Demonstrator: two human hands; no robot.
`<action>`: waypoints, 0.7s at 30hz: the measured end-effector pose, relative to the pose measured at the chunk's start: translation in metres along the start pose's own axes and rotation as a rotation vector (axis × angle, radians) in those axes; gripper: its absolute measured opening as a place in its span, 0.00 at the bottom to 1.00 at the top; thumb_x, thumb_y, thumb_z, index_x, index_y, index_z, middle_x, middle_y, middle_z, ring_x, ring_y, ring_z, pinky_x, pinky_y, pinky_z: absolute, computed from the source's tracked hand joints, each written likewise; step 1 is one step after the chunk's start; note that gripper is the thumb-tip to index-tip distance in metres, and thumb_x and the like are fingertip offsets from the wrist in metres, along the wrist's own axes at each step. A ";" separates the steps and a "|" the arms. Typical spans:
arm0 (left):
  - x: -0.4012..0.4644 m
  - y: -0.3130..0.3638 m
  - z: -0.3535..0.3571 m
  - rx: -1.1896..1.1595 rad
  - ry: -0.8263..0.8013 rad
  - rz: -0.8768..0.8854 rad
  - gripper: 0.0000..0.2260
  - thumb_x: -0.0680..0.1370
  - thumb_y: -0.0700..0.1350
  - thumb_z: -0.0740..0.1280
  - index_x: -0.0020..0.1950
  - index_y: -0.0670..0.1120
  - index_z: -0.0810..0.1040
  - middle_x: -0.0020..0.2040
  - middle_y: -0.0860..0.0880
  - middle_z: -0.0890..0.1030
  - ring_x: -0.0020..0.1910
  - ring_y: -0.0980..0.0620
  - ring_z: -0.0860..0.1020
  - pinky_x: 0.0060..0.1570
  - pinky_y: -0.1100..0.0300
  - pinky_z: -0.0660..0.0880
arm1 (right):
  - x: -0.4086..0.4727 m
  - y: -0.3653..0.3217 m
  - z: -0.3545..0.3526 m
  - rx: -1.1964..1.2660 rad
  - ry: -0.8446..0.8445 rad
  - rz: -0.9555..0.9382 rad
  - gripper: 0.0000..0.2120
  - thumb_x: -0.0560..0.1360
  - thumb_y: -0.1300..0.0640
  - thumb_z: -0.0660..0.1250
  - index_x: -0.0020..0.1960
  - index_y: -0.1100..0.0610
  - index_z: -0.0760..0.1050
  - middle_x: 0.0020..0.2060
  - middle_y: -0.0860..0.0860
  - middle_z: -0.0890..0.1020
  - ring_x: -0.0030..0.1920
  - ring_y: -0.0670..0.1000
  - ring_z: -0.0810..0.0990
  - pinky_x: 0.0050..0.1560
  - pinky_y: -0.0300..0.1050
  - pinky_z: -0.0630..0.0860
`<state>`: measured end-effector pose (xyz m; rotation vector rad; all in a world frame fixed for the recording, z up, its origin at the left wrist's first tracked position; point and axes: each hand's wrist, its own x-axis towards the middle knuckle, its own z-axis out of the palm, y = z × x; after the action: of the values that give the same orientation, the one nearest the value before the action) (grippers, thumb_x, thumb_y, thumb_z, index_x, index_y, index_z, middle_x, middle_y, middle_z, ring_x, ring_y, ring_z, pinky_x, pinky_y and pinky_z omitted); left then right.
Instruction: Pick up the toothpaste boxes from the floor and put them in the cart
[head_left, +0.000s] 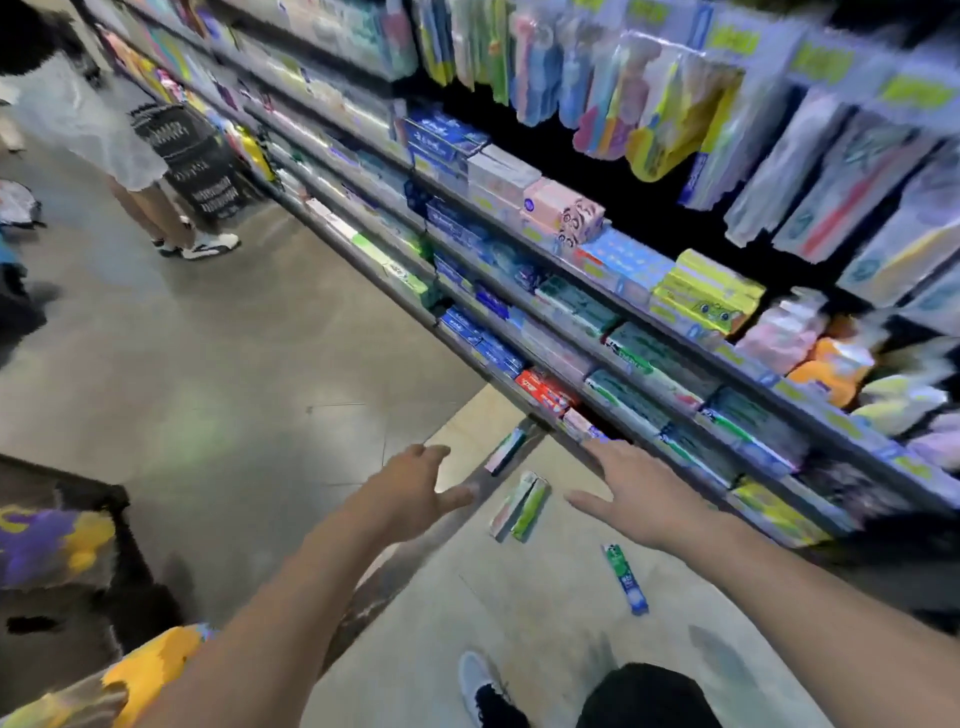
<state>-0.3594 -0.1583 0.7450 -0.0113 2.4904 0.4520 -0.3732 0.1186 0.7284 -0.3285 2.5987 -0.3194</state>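
Reaching down, we spread the fingers of our left hand (415, 486) and right hand (631, 491) wide, both empty, above toothpaste boxes (519, 506) on the floor (545, 597).

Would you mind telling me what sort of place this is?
Most likely a shop's dental-care aisle: long shelves stacked with toothpaste boxes, hanging toothbrush packs above, and another shopper standing further along.
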 end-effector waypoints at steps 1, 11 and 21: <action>0.020 0.004 -0.005 0.025 -0.024 0.034 0.35 0.77 0.66 0.60 0.77 0.47 0.61 0.74 0.44 0.66 0.72 0.44 0.67 0.69 0.51 0.66 | 0.008 0.006 0.000 0.026 0.009 0.028 0.38 0.74 0.31 0.58 0.76 0.53 0.58 0.70 0.53 0.69 0.69 0.54 0.68 0.65 0.47 0.67; 0.163 0.039 -0.001 0.185 -0.171 0.173 0.32 0.78 0.66 0.58 0.75 0.47 0.64 0.69 0.43 0.71 0.65 0.44 0.72 0.64 0.49 0.71 | 0.086 0.053 0.018 0.107 -0.043 0.190 0.37 0.75 0.31 0.58 0.75 0.53 0.58 0.71 0.54 0.67 0.71 0.56 0.67 0.67 0.55 0.69; 0.367 -0.021 0.186 0.187 -0.291 0.157 0.28 0.79 0.60 0.62 0.74 0.47 0.65 0.68 0.44 0.72 0.66 0.46 0.71 0.61 0.58 0.69 | 0.252 0.118 0.211 0.268 -0.065 0.410 0.30 0.76 0.39 0.62 0.71 0.53 0.62 0.65 0.52 0.71 0.65 0.53 0.72 0.63 0.49 0.71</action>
<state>-0.5535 -0.0838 0.3889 0.3054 2.2436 0.2617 -0.5007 0.1232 0.4037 0.2792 2.4431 -0.4899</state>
